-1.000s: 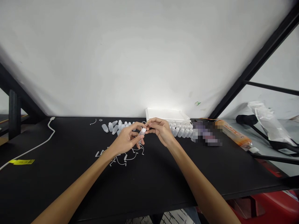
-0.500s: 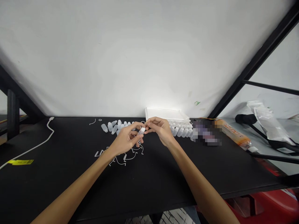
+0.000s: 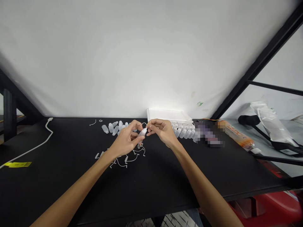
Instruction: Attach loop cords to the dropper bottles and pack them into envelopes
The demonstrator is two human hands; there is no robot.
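Observation:
Tilted in my left hand (image 3: 125, 138) is a small translucent plastic dropper bottle (image 3: 142, 132), its white tip pointing up and to the right. My left thumb and fingers are closed around its body. My right hand (image 3: 162, 130) pinches close by that tip. A thin white tube (image 3: 144, 123) arcs up between the two hands and appears to run into the right fingertips, which partly hide its end. Behind my left hand lie several loose translucent bottles (image 3: 110, 127). Curved white tube pieces (image 3: 121, 164) with bent ends are scattered below it on the black table (image 3: 142, 189).
Small bottles (image 3: 186, 133) stand in rows at the right, before a white tray-like box (image 3: 168, 114) by the wall. Farther right lies an orange-labelled bag (image 3: 236, 134). A white cable (image 3: 35, 149) with a yellow tag crosses the left side. Black frame bars (image 3: 258, 63) flank the table.
The bottle's white tip now shows more plainly between the hands, and the left fingers have shifted slightly around it. The right hand stays pinched beside it. The view has moved a little.

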